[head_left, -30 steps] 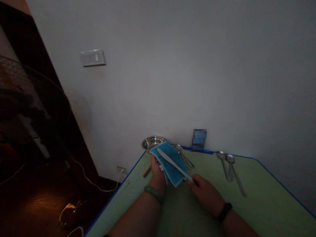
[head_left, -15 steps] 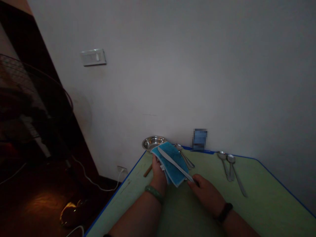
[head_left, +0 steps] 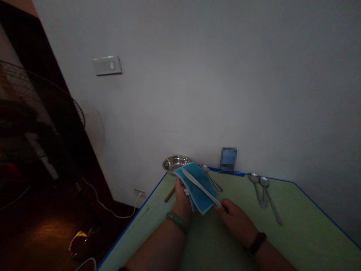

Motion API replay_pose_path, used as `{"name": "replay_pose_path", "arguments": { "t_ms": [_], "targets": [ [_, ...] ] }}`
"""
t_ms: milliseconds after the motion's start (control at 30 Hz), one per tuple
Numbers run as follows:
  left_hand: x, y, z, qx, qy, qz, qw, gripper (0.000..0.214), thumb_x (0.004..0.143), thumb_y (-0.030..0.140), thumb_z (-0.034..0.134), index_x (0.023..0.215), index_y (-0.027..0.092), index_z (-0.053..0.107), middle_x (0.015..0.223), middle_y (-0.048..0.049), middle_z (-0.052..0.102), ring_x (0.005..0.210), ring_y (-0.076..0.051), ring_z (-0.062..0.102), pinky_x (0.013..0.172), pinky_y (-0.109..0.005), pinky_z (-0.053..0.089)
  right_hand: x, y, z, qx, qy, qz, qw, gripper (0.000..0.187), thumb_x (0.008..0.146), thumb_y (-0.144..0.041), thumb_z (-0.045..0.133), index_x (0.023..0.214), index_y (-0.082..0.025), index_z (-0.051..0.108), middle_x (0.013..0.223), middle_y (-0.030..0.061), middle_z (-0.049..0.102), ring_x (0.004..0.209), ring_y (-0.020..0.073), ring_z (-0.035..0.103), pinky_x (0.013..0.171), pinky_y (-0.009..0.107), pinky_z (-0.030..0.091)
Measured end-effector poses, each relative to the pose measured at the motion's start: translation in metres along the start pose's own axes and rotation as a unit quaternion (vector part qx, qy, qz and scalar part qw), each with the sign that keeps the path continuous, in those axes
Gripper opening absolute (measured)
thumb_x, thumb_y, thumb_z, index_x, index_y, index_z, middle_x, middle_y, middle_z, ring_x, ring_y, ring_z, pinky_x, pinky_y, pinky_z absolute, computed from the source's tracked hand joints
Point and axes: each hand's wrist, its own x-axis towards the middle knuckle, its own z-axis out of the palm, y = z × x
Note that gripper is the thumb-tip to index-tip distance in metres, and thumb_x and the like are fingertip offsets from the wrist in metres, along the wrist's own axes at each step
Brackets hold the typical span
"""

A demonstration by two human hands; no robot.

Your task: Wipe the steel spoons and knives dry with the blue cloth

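1. While it lies slanted over the blue cloth (head_left: 199, 197), the knife (head_left: 199, 183) is above the left part of the bench (head_left: 304, 218).
2. I think the knife could slide off if the right hand (head_left: 238, 222) let it go loose. The blade could nick the left hand (head_left: 182, 199) if the cloth slipped or bunched up, since that hand is just under it.
3. The knife's tip points far and left. Its long line runs from there to the handle end, near and right.
4. The right grip is pinching the knife's handle.
5. The left hand is under the cloth, and its fingers are hidden, so I cannot tell how tight that grip is.
6. Past the cloth, a bit right, lie some metal handles (head_left: 217, 184).
7. A shiny bowl (head_left: 166, 164) sits at the far left, and a brown stick (head_left: 169, 194) lies left of the left hand.
8. More spoons (head_left: 264, 182) lie together at the far right.
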Motion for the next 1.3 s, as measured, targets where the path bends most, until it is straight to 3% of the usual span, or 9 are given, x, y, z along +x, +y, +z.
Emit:
{"name": "replay_pose_path", "arguments": {
  "t_ms": [433, 700, 867, 1100, 1300],
  "targets": [
    [-0.001, 0.001, 0.000, 0.003, 0.013, -0.020, 1.000, 0.034, 0.071, 0.049, 0.048, 0.052, 0.021, 0.053, 0.051, 0.0005, 0.057, 0.056, -0.016, 0.058, 0.067, -0.033, 0.048, 0.000, -0.004, -0.001, 0.052, 0.011, 0.000, 0.999, 0.029, 0.078, -0.042, 0.037, 0.083, -0.020, 0.055, 0.079, 0.0018, 0.062, 0.074, 0.0161, 0.056, 0.062, 0.024, 0.038],
    [0.002, 0.002, 0.000, 0.000, 0.024, 0.032, 0.999, 0.033, 0.071, 0.048, 0.049, 0.052, 0.022, 0.053, 0.050, 0.0011, 0.057, 0.054, -0.015, 0.057, 0.068, -0.031, 0.047, 0.001, -0.002, 0.001, 0.131, 0.010, 0.003, 0.991, 0.029, 0.078, -0.035, 0.037, 0.093, -0.019, 0.056, 0.087, 0.0025, 0.063, 0.082, 0.0169, 0.057, 0.070, 0.026, 0.040],
    [0.005, 0.002, -0.005, -0.020, 0.001, 0.035, 0.999, 0.032, 0.070, 0.049, 0.049, 0.053, 0.021, 0.052, 0.051, 0.0014, 0.056, 0.057, -0.015, 0.058, 0.065, -0.030, 0.048, 0.002, 0.000, 0.001, 0.158, 0.025, 0.017, 0.987, 0.031, 0.076, -0.035, 0.040, 0.097, -0.019, 0.055, 0.090, 0.0030, 0.063, 0.083, 0.0180, 0.057, 0.072, 0.028, 0.040],
    [0.003, 0.002, -0.002, -0.038, 0.003, 0.033, 0.999, 0.033, 0.070, 0.047, 0.050, 0.051, 0.020, 0.052, 0.051, 0.0005, 0.057, 0.060, -0.016, 0.058, 0.066, -0.029, 0.047, 0.003, 0.001, 0.001, 0.169, 0.068, 0.028, 0.983, 0.031, 0.076, -0.035, 0.039, 0.097, -0.019, 0.054, 0.087, 0.0030, 0.062, 0.085, 0.0196, 0.055, 0.072, 0.029, 0.040],
    [0.005, 0.002, -0.007, -0.025, 0.009, 0.036, 0.999, 0.032, 0.072, 0.045, 0.047, 0.053, 0.021, 0.053, 0.054, 0.0000, 0.059, 0.061, -0.016, 0.058, 0.069, -0.030, 0.047, 0.003, 0.002, 0.001, 0.153, 0.069, 0.026, 0.986, 0.028, 0.076, -0.035, 0.038, 0.096, -0.020, 0.052, 0.078, 0.0016, 0.059, 0.084, 0.0198, 0.054, 0.072, 0.030, 0.039]
  ]
}}
